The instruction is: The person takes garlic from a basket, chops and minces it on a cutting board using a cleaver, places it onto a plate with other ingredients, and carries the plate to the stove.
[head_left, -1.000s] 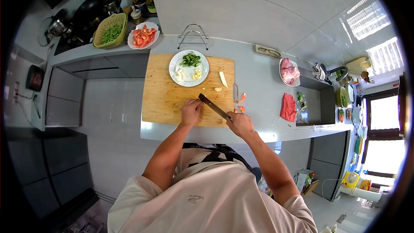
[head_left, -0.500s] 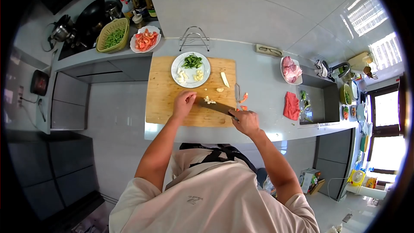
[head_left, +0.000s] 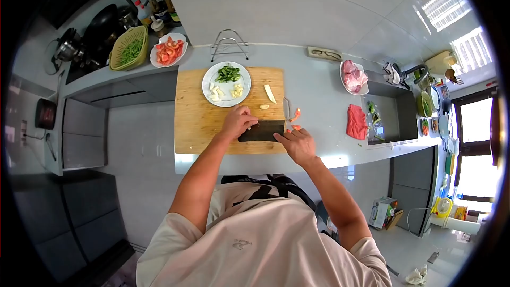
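My right hand (head_left: 298, 145) is closed around the handle end of a cleaver. The dark, broad blade (head_left: 262, 131) shows its flat side over the wooden cutting board (head_left: 202, 138). At the blade's upper left edge, my left hand (head_left: 238, 123) has its fingers pinched together, with a tiny pale bit by the fingertips; what they hold cannot be made out. Behind the hands, a white plate (head_left: 210, 95) carries chopped greens (head_left: 228, 73) and two small piles of pale pieces. A pale, long piece (head_left: 270, 94) and a garlic clove (head_left: 264, 107) lie on the board's right side.
Orange-red scraps (head_left: 295, 116) lie right of the board. Further right are a bowl of raw meat (head_left: 355, 78), a red cloth (head_left: 356, 121) and the sink (head_left: 391, 122). A wire rack (head_left: 229, 47), cut tomatoes (head_left: 169, 51) and a basket of green beans (head_left: 130, 51) stand behind and left.
The cleaver has turned so its flat side shows more. Garlic bits seen on the blade before are no longer visible there. My left hand has moved right, onto the blade's edge.
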`<state>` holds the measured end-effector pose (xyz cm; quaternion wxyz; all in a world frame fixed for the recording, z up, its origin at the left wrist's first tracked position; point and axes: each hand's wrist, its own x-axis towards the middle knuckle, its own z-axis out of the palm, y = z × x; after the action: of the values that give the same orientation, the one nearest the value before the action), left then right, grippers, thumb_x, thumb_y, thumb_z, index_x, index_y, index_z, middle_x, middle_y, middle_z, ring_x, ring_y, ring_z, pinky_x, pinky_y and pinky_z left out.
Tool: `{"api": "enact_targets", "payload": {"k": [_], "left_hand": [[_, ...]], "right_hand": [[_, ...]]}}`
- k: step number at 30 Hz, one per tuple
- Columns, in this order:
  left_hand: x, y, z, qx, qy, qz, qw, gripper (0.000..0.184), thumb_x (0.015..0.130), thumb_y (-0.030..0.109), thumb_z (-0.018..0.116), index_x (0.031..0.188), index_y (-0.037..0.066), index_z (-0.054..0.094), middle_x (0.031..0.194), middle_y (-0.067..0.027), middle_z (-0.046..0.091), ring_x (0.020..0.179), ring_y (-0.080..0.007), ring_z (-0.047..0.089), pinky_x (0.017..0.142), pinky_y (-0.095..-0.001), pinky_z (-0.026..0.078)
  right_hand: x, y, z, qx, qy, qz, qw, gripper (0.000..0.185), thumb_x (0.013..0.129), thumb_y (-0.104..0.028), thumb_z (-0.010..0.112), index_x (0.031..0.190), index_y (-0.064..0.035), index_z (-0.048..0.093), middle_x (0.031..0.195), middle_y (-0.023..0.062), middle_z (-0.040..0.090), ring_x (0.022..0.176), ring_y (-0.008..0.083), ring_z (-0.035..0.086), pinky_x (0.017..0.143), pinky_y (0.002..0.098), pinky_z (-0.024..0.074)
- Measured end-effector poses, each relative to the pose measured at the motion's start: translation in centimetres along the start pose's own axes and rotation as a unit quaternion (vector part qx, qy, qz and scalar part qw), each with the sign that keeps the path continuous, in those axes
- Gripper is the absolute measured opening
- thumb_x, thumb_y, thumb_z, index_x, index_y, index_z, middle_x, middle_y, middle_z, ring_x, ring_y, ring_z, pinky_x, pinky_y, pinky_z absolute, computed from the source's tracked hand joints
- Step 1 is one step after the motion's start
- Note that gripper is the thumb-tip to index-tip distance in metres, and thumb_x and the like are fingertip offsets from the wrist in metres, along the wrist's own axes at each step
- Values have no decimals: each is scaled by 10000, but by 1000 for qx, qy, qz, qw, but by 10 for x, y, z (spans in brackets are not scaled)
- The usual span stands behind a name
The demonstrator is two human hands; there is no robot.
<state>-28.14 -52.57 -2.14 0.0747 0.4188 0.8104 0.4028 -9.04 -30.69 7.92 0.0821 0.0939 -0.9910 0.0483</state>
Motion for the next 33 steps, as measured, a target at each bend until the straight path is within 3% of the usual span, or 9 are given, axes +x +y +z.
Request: {"api": "enact_targets", "payload": {"k": [4,7,15,18,24,27,29,33], "left_hand": [[4,2,1,-17,36,13,999,127,857,252,845,977,210,840,942,-2,623,935,-239,600,816,-378,524],[3,17,-13,-43,12,25,999,117,860,234,843,971,198,841,962,1,621,938,-236,599,817,-363,525],[7,6,-5,6,15,61,998,118,843,232,852,948,183,833,960,5,615,936,-231,601,809,-366,528],[4,5,-2,24,23,39,999,79,860,224,833,921,175,822,942,4,613,944,-234,601,805,-376,528],[5,-13,-3,50,53,8,997,62,911,183,778,963,167,807,975,-6,653,952,-254,611,823,-390,536],[1,-19,-4,28,68,-24,997,117,934,147,747,1039,150,797,1042,-23,688,980,-277,625,845,-405,542],[-5,-19,-3,6,78,-56,995,176,943,114,720,1106,127,782,1091,-49,699,1001,-297,633,862,-421,544],[-19,-1,1,33,103,-99,989,327,916,27,673,1234,74,734,1173,-99,672,1052,-334,626,897,-450,540]], "right_hand": [[-2,4,0,0,-11,9,1000,398,843,-97,671,1200,-246,766,853,-39,690,913,173,692,926,348,554],[-2,10,-2,-8,15,-5,1000,400,841,-104,669,1203,-245,764,868,-32,688,910,182,689,904,343,553],[-4,16,-3,-11,25,-25,999,386,846,-119,666,1198,-245,762,902,-28,692,972,197,701,861,336,544],[-5,19,-6,-12,28,-33,999,394,825,-97,686,1182,-236,779,909,-44,723,995,186,717,751,347,498],[-17,25,-16,15,21,-18,999,403,805,-92,738,1172,-249,793,884,-52,728,810,152,667,710,336,481],[-24,19,-17,71,0,66,995,367,832,-137,745,1187,-222,783,850,-16,725,893,173,719,768,341,520],[-30,15,-6,165,17,159,973,325,856,-180,771,1181,-187,781,831,27,738,826,205,724,733,356,529],[-41,1,11,335,-41,371,865,329,903,-249,787,1214,-143,763,814,108,740,688,227,697,652,382,528]]}}
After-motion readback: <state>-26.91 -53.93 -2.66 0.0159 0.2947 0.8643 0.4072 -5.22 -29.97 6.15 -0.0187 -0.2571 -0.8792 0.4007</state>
